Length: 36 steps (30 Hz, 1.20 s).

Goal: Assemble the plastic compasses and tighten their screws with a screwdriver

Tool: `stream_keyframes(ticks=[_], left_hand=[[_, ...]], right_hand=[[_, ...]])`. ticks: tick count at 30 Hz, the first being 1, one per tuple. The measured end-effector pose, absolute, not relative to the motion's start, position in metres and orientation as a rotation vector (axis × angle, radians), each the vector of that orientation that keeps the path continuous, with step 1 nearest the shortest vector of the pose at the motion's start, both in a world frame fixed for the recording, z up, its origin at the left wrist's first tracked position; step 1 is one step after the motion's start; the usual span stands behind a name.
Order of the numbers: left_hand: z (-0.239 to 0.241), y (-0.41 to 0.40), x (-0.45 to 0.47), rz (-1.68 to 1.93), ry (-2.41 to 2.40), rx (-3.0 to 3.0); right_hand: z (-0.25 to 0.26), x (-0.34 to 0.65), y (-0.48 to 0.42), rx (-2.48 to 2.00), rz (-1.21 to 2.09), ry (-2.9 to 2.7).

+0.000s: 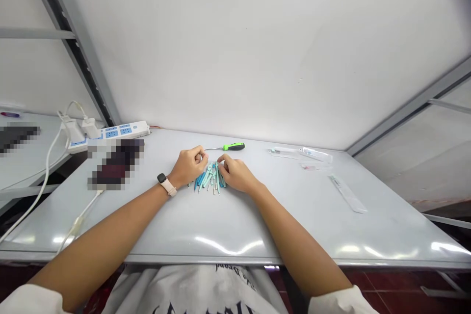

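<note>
A small heap of mint-green and blue drawing compasses (209, 178) lies on the grey table, their points mostly toward me. On its left side is my left hand (188, 167), thumb and fingers pinched together; whatever is between them, if anything, is too small to make out. My right hand (236, 173) is curled at the heap's right side, its thumb and forefinger closed at the top end of a mint compass. Part of the heap is hidden behind the right fingers. Just behind the hands lies a screwdriver (233, 146) with a green and black handle, its shaft pointing left.
Clear plastic sleeves (316, 155) lie at the back right, and a longer sleeve (348, 194) sits nearer the right edge. A white power strip (125, 131) with plugs and cables stands at the back left. A blurred-out dark object (117, 164) lies before it. A wall rises behind.
</note>
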<state>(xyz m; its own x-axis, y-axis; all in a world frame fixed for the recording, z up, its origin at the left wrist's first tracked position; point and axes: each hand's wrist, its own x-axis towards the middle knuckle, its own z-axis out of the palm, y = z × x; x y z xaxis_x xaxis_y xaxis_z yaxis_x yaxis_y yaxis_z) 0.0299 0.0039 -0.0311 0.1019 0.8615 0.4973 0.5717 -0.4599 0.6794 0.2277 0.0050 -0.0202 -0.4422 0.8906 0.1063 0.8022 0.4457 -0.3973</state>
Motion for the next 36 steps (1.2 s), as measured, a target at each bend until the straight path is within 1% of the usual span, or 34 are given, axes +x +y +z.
stream_keyframes(ticks=[7, 12, 21, 27, 36], left_hand=[[-0.034, 0.006, 0.030, 1.290, 1.496, 2.049], [-0.037, 0.015, 0.028, 1.368, 1.519, 2.193], [-0.044, 0.019, 0.019, 0.995, 1.309, 2.413], [-0.039, 0.002, 0.019, 0.875, 1.242, 2.507], [-0.034, -0.027, 0.029, 0.849, 1.261, 2.475]], right_hand=[[-0.022, 0.228, 0.007, -1.455, 0.398, -2.432], [-0.019, 0.226, 0.007, -1.474, 0.350, -2.480], [-0.023, 0.211, 0.010, -1.624, 0.134, -2.506], [-0.021, 0.204, -0.008, -1.571, 0.160, -2.526], [-0.022, 0.202, -0.032, -1.564, 0.234, -2.519]])
